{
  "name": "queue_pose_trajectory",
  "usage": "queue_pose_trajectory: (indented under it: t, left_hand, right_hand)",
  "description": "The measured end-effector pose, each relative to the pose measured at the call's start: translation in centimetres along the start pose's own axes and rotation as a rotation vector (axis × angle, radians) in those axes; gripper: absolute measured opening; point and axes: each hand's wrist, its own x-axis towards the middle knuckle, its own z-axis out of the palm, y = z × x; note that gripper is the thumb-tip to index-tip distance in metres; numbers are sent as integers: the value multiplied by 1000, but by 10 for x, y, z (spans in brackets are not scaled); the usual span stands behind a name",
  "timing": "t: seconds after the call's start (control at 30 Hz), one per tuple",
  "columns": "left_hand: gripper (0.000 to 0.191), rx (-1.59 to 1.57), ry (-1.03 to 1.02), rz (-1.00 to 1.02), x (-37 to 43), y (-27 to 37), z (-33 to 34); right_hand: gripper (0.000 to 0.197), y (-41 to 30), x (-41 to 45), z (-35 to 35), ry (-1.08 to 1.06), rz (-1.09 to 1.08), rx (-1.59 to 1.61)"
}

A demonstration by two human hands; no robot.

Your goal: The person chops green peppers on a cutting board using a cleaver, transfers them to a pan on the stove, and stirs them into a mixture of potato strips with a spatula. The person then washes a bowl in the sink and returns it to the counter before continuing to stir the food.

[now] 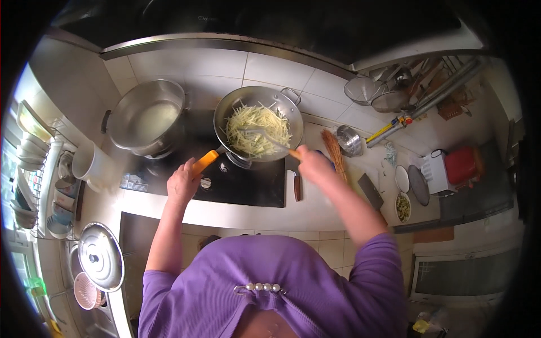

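My left hand (pixel 182 181) grips the orange handle (pixel 206 163) of a metal wok (pixel 219 114), which sits over the right burner of a black gas hob (pixel 249 188). Pale shredded vegetable strips (pixel 258 131), perhaps potato, heap in the wok with a few green bits among them. In my right hand (pixel 312 165) is the wooden handle of a metal spatula (pixel 270 139). Its blade lies among the strips and is partly hidden by them. The right hand is slightly blurred, just beyond the wok's right rim.
A large steel pot (pixel 146 118) stands on the left burner. Right of the hob lie a wooden-handled knife (pixel 297 186), a straw brush (pixel 334 152), a steel bowl (pixel 348 140), a cleaver (pixel 370 191) and a dish of chopped food (pixel 403 207). A pot lid (pixel 100 255) rests by the sink.
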Motion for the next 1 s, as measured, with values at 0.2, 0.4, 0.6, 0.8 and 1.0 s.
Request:
queue_pose_trajectory:
  t: [0.2,0.4,0.6,0.8,1.0]
  left_hand:
    - [48,4,-23,25,6,5,-2]
    - [50,-46,-65,68,8,-2,-1]
    - [46,-102,-30,132,10,-7,-5]
    - [50,-111,-115,151,14,-13,-9]
    - [48,-140,-109,129,14,-18,-8]
  right_hand:
    - [30,22,8,-130,49,-37,-291]
    - [31,9,41,-168,-323,201,-322]
    - [28,75,24,-99,-546,533,592]
    - [38,65,58,1,-283,337,786]
    - [40,56,45,-41,99,-217,48]
